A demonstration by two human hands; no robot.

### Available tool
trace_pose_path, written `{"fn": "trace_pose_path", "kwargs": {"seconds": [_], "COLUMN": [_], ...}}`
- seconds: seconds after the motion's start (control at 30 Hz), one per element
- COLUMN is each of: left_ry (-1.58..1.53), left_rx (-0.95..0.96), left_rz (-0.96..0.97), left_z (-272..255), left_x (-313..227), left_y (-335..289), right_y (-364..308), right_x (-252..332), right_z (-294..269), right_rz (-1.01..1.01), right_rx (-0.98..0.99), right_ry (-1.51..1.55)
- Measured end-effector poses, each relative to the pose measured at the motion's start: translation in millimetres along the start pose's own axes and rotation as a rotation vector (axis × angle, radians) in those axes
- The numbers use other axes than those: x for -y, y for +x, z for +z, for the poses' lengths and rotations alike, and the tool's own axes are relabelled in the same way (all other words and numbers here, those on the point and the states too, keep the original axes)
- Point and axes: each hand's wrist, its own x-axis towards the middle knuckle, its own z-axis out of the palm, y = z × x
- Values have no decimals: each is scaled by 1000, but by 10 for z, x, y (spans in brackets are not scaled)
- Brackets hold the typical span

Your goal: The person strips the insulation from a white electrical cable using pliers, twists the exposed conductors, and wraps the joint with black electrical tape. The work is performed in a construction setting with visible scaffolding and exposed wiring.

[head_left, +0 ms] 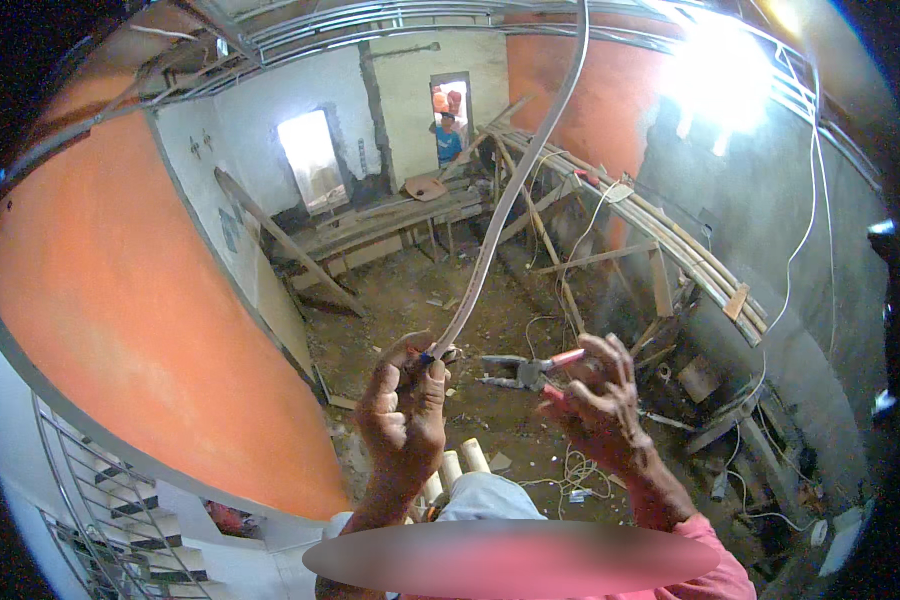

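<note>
A white-grey cable [505,190] hangs from the ceiling frame at the top. Its lower end is pinched between the thumb and fingers of my left hand [402,410], where short dark blue and black wire ends stick out. Just to the right, my right hand [610,405] holds a pair of pliers [532,374] by its red handles. The pliers' jaws are spread and point left toward the wire ends, a small gap apart from them.
Bamboo poles [670,235] on a timber scaffold run along the right. A plank platform [370,232] stands at the back, near a person in blue [448,140] at an opening. Below lie a tangled cord [580,480] and pale pipes [475,456]. An orange curved wall [140,320] rises left; stair railings [90,500] are lower left.
</note>
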Motion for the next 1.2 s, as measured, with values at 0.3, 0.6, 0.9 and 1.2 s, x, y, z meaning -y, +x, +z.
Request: {"fn": "trace_pose_path", "kwargs": {"seconds": [0.3, 0.6, 0.9, 1.2], "left_ry": [-71, -105, -116, -114], "left_rx": [90, 167, 165, 169], "left_rz": [0, -1, -7, -4], "left_z": [-118, -197, -183, -183], "left_x": [-73, -96, -105, -85], "left_y": [85, 93, 86, 108], "right_y": [715, 917, 896, 895], "right_x": [-107, -35, -28, -79], "right_z": [-583, -669, -679, -663], "right_rz": [-232, -260, -298, -331], "right_rx": [68, 57, 69, 41], "right_ry": [-200, -228, -274, -259]}}
